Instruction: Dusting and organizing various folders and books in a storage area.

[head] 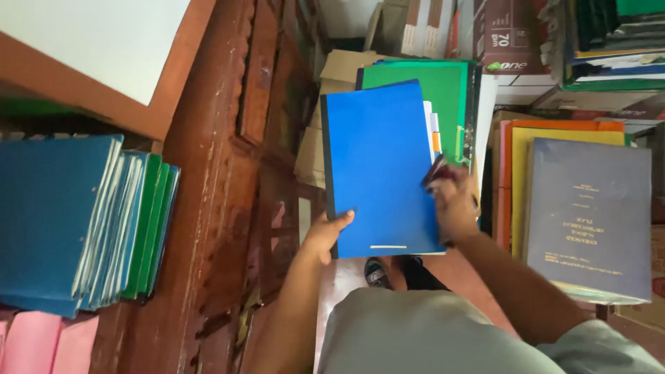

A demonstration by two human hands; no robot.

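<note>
I hold a blue bound booklet (377,166) with a black spine in both hands, above a stack on the floor. My left hand (325,232) grips its lower left corner, thumb on the cover. My right hand (451,204) grips its right edge, fingers wrapped around the pages. Under the booklet lies a green folder (443,86) with white sheets and coloured tabs sticking out on the right.
A dark wooden cabinet (228,173) stands at the left, its shelf holding blue and green folders (83,221) and pink ones (41,343). To the right lies a stack topped by a grey-blue bound book (589,208) over yellow and orange covers. Cardboard boxes (512,41) stand behind.
</note>
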